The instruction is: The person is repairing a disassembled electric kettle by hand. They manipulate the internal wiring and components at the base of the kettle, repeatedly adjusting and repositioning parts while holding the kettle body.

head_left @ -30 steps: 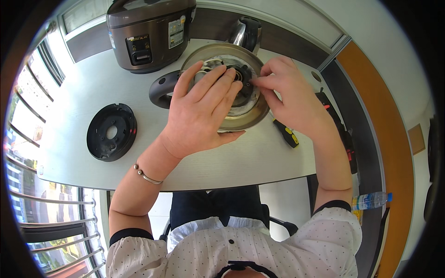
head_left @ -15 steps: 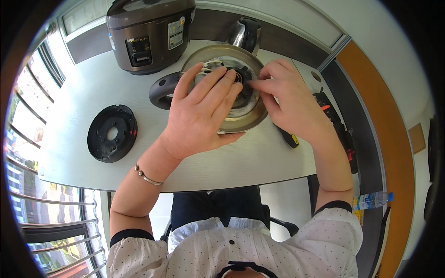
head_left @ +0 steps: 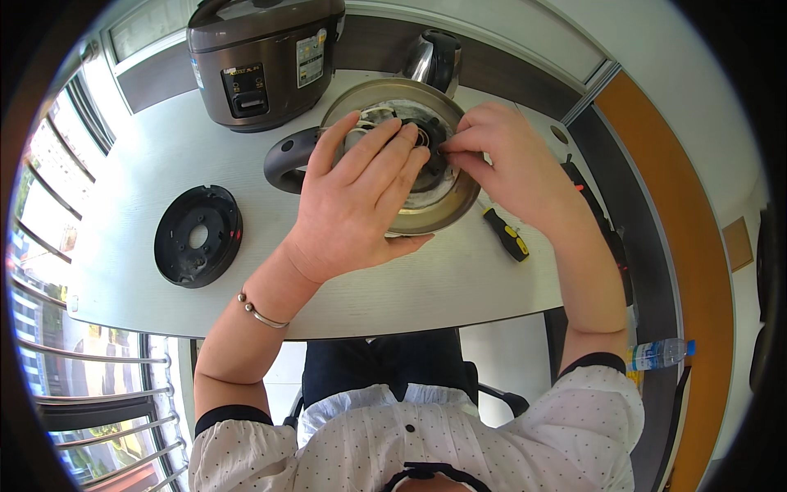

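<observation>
An electric kettle (head_left: pixel 447 207) stands upside down with its metal underside bared, its dark handle (head_left: pixel 287 161) pointing left. Pale wires and a round black connector (head_left: pixel 432 168) show inside the rim. My left hand (head_left: pixel 352 193) lies over the underside, fingers stretched out, the fingertips on the connector and covering part of it. At the connector's right side, my right hand (head_left: pixel 500 160) is closed in a pinch; whatever is between thumb and fingertip is too small to make out. A yellow and black screwdriver (head_left: pixel 506 235) lies just right of the kettle.
The kettle's round black base cover (head_left: pixel 199 236) lies at the left of the white table (head_left: pixel 393 299). A brown rice cooker (head_left: pixel 266 66) stands at the back left, a second shiny kettle (head_left: pixel 433 61) behind. A dark tool case (head_left: pixel 607 234) and a water bottle (head_left: pixel 658 354) are at the right.
My right hand has shifted slightly up, its fingers drawn into a tighter pinch by the connector. More of the screwdriver shows now. The left hand stays in place.
</observation>
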Demonstrator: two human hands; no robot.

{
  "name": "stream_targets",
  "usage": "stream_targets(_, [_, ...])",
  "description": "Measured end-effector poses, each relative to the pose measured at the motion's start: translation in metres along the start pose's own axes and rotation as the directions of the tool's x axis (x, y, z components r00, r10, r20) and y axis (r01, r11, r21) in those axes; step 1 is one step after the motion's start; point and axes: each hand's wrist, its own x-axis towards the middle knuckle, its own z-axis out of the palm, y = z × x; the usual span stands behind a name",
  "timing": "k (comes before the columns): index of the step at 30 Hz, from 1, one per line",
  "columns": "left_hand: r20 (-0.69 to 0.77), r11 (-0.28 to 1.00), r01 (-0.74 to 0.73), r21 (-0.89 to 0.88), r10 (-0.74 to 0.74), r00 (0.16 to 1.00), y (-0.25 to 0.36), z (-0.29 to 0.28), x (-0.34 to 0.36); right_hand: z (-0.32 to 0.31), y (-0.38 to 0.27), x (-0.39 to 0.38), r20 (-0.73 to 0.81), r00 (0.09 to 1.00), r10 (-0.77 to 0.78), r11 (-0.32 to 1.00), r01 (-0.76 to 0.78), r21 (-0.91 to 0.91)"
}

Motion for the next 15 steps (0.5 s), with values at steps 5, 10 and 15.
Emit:
stream_targets(5, [-0.003, 1.000, -0.010, 0.000, 0.010, 1.000, -0.0014, -0.0010, -0.0006, -0.0024, 0.0006, 0.0053, 0.030, 0.999, -0.026, 0.999, 0.027, -0.027])
stream_targets(10, [-0.012, 1.000, -0.010, -0.003, 0.010, 1.000, -0.0008, -0.0003, -0.0003, -0.0039, 0.0046, 0.0092, 0.024, 0.994, -0.108, 0.991, 0.109, -0.080])
stream_targets(15, [-0.008, 1.000, -0.011, -0.005, 0.011, 1.000, -0.0013, -0.0004, -0.0009, -0.0059, 0.0028, 0.0107, 0.041, 0.994, -0.104, 0.989, 0.108, -0.098])
